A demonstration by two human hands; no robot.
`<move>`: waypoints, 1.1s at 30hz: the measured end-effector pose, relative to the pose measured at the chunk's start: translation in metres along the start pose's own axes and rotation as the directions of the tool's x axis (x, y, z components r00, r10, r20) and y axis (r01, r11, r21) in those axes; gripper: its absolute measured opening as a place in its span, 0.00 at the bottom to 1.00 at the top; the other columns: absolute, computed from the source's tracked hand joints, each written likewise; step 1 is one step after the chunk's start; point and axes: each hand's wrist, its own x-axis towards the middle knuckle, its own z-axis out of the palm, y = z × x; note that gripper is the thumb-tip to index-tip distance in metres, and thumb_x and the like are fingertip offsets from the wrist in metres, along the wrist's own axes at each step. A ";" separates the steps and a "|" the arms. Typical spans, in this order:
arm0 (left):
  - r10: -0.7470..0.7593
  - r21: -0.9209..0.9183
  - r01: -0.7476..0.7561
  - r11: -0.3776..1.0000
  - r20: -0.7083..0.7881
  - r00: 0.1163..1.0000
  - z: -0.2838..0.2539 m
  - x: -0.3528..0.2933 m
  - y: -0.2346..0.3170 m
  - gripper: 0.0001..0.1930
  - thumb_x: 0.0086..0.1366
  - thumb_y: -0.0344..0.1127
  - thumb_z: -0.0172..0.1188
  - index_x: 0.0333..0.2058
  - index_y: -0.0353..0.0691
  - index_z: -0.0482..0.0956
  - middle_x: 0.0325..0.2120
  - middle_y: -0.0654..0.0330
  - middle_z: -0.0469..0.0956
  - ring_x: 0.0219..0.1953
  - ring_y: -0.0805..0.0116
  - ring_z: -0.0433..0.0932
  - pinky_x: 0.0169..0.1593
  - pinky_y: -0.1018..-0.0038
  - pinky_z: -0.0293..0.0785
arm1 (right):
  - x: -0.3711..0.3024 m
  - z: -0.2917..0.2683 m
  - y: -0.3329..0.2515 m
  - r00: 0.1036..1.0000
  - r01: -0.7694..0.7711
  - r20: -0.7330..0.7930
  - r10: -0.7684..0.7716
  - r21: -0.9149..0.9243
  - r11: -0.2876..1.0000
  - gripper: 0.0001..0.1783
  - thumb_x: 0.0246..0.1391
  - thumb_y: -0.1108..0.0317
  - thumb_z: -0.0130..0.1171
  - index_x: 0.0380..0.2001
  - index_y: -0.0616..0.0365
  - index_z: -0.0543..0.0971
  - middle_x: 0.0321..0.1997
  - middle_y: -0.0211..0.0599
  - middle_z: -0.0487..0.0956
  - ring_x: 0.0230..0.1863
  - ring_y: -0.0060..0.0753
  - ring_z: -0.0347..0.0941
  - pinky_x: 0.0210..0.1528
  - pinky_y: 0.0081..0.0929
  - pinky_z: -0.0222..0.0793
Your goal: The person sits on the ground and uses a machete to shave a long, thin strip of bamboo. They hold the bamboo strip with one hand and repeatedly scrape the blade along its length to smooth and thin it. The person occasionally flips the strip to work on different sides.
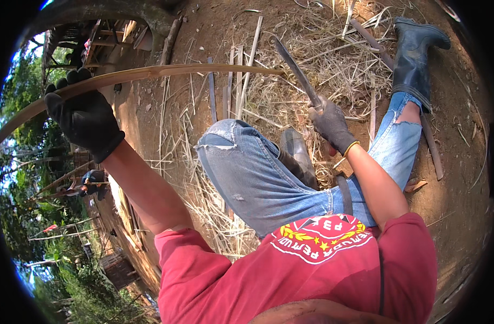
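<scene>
Left hand (86, 117) (gloved) holds a curved strip (144, 74) — right hand (331, 124), knife (298, 72).

Only text in view: print on the red T-shirt (241, 286), front. Curved line of white capitals (301, 250) follows the lower edge of a white-outlined badge (329, 237). Second, shorter group of white characters (338, 218) sits at the badge's far edge, on red, partly cut by fabric curve. Between them: yellow stars (324, 245), flanked by yellow leaf sprigs (294, 234). Larger capitals legible; short group only partly.
</scene>
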 end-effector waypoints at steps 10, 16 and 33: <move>0.100 0.094 -0.128 0.987 0.263 0.960 0.059 -0.029 -0.002 0.17 0.73 0.34 0.45 0.56 0.31 0.64 0.42 0.49 0.76 0.43 0.57 0.79 0.56 0.60 0.74 | -0.030 -0.005 -0.020 0.986 0.106 -0.142 -0.093 0.088 0.990 0.24 0.52 0.56 0.58 0.50 0.58 0.73 0.35 0.51 0.79 0.40 0.50 0.78 0.45 0.42 0.72; -0.089 -0.196 0.125 0.973 0.182 0.979 0.097 -0.060 0.031 0.21 0.74 0.45 0.39 0.51 0.31 0.66 0.36 0.48 0.71 0.42 0.55 0.70 0.55 0.54 0.66 | -0.068 0.002 -0.104 0.944 0.326 -0.017 -0.330 0.220 0.920 0.22 0.54 0.60 0.56 0.51 0.56 0.74 0.34 0.50 0.79 0.37 0.48 0.79 0.41 0.39 0.73; -0.057 -0.261 0.106 0.959 0.189 0.980 0.122 -0.119 0.055 0.07 0.60 0.35 0.55 0.35 0.41 0.69 0.29 0.61 0.63 0.35 0.63 0.61 0.46 0.63 0.58 | -0.069 0.008 -0.123 0.801 0.589 -0.090 -0.591 -0.057 0.806 0.21 0.52 0.63 0.56 0.52 0.47 0.73 0.33 0.41 0.78 0.31 0.46 0.78 0.31 0.42 0.74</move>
